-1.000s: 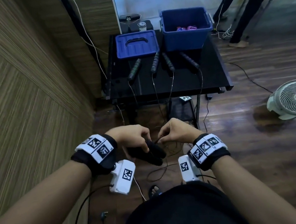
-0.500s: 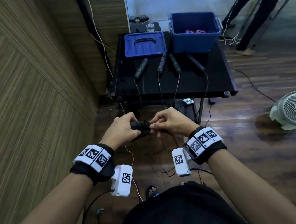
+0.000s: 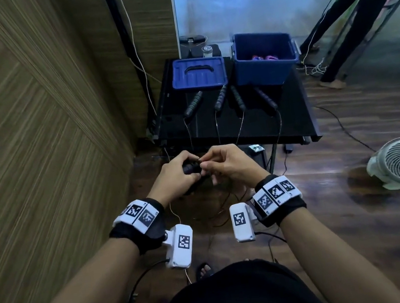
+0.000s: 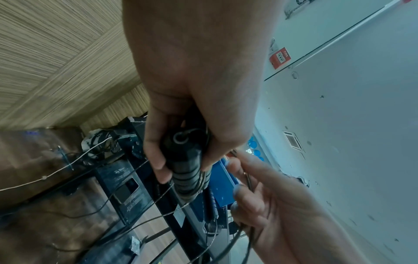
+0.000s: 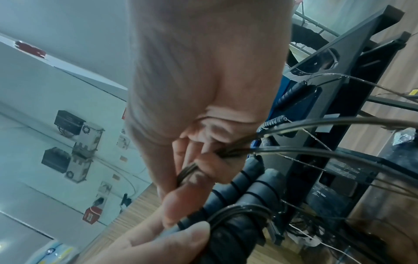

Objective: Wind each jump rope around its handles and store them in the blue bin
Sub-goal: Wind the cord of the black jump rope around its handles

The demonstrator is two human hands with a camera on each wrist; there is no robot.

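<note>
Both my hands meet in front of me in the head view, forearms angled inward, above the wooden floor (image 3: 365, 243) and short of the black table (image 3: 293, 120). My left hand (image 3: 175, 175) curls round the black handles (image 3: 191, 169) of one jump rope, and my right hand (image 3: 230, 165) pinches its cord right beside them. On the table four more handles (image 3: 219, 101) lie fanned out, their long axes running away from me, cords dropping over the near edge. Behind them stand the blue bin (image 3: 263, 73) and, to its left, a blue lid (image 3: 198, 75).

From the left wrist, my left hand (image 4: 194, 89) is clamped on the handles (image 4: 185, 169), which point away from the palm and downward in the picture; cord turns cross them. My right hand (image 4: 260, 192) sits just beside.

From the right wrist, my right hand (image 5: 203, 107) has fingertips (image 5: 212, 171) pressed together on a bundle of cord (image 5: 187, 172). Both handles (image 5: 246, 192) lie side by side, slanting up to the right, with cord looped across.
</note>
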